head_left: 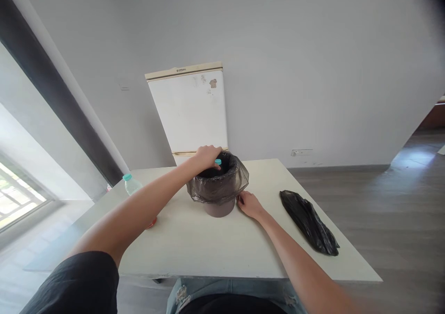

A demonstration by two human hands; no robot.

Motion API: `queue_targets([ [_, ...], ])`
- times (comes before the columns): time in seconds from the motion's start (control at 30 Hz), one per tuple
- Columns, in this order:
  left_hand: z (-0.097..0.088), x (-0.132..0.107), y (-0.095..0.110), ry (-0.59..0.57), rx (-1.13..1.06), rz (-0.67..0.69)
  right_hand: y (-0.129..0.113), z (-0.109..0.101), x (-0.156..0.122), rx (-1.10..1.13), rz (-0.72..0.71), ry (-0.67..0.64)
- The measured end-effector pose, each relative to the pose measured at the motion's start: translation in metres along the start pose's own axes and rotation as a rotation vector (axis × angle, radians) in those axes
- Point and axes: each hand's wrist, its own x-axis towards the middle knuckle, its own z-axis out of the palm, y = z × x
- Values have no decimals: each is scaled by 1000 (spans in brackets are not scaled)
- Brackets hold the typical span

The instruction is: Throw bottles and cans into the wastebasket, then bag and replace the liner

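Observation:
A grey-brown trash bin point(219, 209) stands on the pale table, lined with a dark see-through bag point(222, 191) folded over its rim. My left hand point(207, 156) reaches over the bin's mouth, fingers closed around a bottle whose teal cap point(218, 162) shows beneath them; the bottle's body is hidden inside. Beside the bin's lower right side is my right hand point(249, 204), low by the tabletop, with curled fingers against the bin or bag edge. What they pinch, if anything, is hidden.
A clear bottle with a teal cap point(128, 180) stands left, partly behind my left forearm. Something red point(152, 223) peeks out under that forearm. A crumpled black plastic bag point(309, 222) lies on the table point(208, 253) at right. A white fridge point(189, 114) stands behind.

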Motion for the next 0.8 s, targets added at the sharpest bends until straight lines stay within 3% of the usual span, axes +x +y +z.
queue_targets([
  [0.13,-6,-23,-26,150,-149,-120,2,2,0,3,-11,7],
  [0.23,6,-43,-80,380,-285,-236,3,4,0,1,-20,12],
  [0.3,24,-59,-127,467,-208,-444,3,4,-1,-2,-24,14],
  [0.4,61,-84,-193,417,-188,-689,3,4,-1,-6,-25,18],
  [0.5,101,-105,-236,306,-257,-805,3,4,-1,-6,-27,20],
  [0.57,124,-111,-249,204,-285,-789,4,5,0,-7,-30,20],
  [0.67,149,-107,-253,87,-272,-694,5,6,0,-14,-33,26],
  [0.8,162,-95,-246,32,-260,-670,6,8,0,-31,-29,33],
])
